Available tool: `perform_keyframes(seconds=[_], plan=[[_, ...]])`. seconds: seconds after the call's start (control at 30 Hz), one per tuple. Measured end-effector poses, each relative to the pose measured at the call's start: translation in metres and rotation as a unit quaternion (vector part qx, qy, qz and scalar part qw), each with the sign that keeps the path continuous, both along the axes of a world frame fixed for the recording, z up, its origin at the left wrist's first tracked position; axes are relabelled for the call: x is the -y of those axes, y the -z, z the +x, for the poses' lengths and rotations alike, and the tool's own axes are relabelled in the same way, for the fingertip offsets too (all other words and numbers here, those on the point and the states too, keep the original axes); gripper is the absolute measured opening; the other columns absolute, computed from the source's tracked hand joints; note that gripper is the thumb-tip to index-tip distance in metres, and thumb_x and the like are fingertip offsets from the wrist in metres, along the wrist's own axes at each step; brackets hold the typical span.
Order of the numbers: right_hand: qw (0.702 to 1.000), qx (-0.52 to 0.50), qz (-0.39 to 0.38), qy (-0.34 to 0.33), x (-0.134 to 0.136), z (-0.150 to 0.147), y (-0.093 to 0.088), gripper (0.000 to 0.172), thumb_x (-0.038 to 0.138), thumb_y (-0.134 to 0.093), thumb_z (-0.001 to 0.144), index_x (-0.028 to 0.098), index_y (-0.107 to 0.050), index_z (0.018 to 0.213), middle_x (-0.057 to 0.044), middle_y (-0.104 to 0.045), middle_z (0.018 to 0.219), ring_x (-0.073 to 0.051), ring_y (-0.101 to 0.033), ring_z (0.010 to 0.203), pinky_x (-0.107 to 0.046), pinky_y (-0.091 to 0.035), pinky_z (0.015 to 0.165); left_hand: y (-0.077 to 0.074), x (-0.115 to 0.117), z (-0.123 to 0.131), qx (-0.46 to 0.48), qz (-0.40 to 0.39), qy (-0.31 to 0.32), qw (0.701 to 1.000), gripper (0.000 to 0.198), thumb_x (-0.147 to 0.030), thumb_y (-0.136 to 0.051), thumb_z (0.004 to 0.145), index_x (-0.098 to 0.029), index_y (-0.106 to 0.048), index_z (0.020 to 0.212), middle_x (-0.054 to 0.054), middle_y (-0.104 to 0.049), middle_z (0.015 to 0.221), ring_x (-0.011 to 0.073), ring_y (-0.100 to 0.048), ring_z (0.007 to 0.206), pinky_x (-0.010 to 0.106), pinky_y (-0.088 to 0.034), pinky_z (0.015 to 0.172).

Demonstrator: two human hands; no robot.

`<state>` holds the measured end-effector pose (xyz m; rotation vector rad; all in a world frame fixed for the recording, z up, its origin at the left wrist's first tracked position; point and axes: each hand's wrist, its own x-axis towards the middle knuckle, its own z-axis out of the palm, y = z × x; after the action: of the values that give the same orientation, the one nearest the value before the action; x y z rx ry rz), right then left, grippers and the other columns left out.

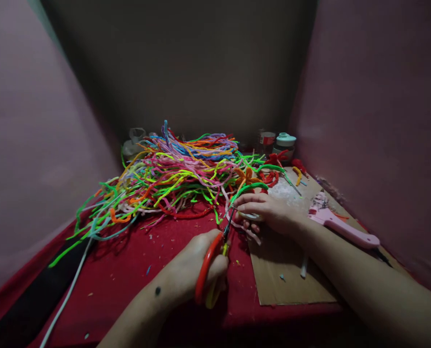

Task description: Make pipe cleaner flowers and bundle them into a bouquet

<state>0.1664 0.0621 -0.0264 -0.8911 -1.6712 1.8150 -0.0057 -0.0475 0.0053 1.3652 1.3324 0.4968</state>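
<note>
My left hand [192,258] is closed round a pair of scissors [207,270] with red and yellow handles. Their dark narrow blades point up and away, with the tips at the fingers of my right hand [268,211]. Those fingers are bent and pinched on a pale pipe cleaner [250,233], partly hidden beneath the hand. Just beyond, a green pipe cleaner [250,187] and an orange looped piece [246,177] lie at the right end of a big tangled heap of coloured pipe cleaners [186,169].
Under my right forearm lies a cardboard sheet [284,285], with a pink glue gun [346,231] at its right. A lidded cup [285,141] and a labelled bottle [267,139] stand behind. A white cable [70,285] crosses the red cloth [128,275] at left. Pink walls flank both sides.
</note>
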Motion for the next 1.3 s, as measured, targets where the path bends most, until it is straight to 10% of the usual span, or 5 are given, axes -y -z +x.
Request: perform_keyframes(seconds=[0.63, 1.3], plan=[[1.0, -0.005, -0.016, -0.012, -0.001, -0.002, 0.0, 0.014, 0.022, -0.05, 0.072, 0.014, -0.058, 0.064, -0.004, -0.058, 0.059, -0.01, -0.05, 0.044, -0.021, -0.037, 0.037, 0.014, -0.003, -0.007, -0.139, 0.167, 0.04, 0.975, 0.014, -0.031, -0.048, 0.082, -0.018, -0.044, 0.076, -0.002, -0.05, 0.07, 0.0098, -0.044, 0.061, 0.021, -0.037, 0.054], [1.0, 0.001, -0.023, 0.001, 0.0, 0.0, -0.002, 0.031, 0.022, -0.049, 0.066, 0.01, -0.068, 0.087, -0.008, -0.063, 0.058, -0.012, -0.051, 0.043, -0.022, -0.037, 0.039, 0.003, 0.009, -0.025, 0.134, -0.06, 0.114, 0.982, 0.022, -0.028, -0.048, 0.08, -0.012, -0.062, 0.083, 0.009, -0.067, 0.076, 0.0195, -0.063, 0.07, 0.029, -0.05, 0.063]])
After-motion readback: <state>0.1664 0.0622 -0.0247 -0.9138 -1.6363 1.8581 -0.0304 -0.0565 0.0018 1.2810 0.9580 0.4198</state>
